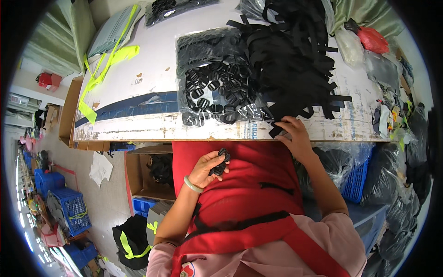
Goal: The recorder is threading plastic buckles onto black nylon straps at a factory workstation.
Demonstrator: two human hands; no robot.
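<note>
Over the red apron, my left hand [202,171] is closed around a few black plastic buckles [222,159], with the thumb lying across them. My right hand [296,135] is at the table's front edge, its fingers and thumb pinching the end of a black webbing strap [275,130]. Beyond it spreads a large heap of black webbing straps [290,69], with loose ends sticking out to the right. Left of the heap, many more black buckles [217,85] lie on and in a clear plastic bag [198,51].
The white, worn table [152,124] stretches ahead of me. Neon yellow tape [99,76] trails over its left side, beside a grey folded stack [113,32]. An open cardboard box [140,175] sits below the table edge. Blue crates [74,210] stand at left, and dark plastic-wrapped bundles [385,173] at right.
</note>
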